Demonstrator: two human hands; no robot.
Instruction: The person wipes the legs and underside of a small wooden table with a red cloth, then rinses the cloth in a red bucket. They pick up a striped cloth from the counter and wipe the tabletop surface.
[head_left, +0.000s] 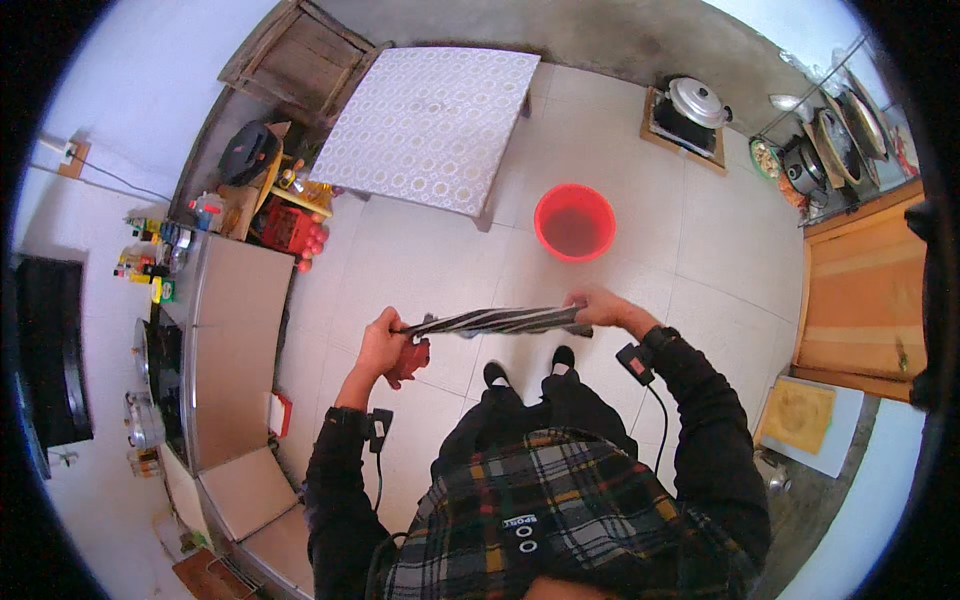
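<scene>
A black-and-white striped cloth (499, 321) is stretched sideways in front of me at waist height. My left hand (381, 345) grips one end, and a crumpled red cloth (410, 361) hangs from the same hand. At the other end, my right hand (601, 307) pinches the striped fabric; that hand is slightly blurred. Beyond the cloth, a red plastic basin (549, 211) stands on the floor with dark liquid or shadow inside; which one I cannot tell.
A low table (435, 124) with a patterned cover stands ahead to the left. Kitchen cabinets (240, 330) line the left side. A lidded pot (697, 103) sits on a stove at the back right, and a wooden cabinet (859, 285) is at the right. Cables hang from devices on both wrists.
</scene>
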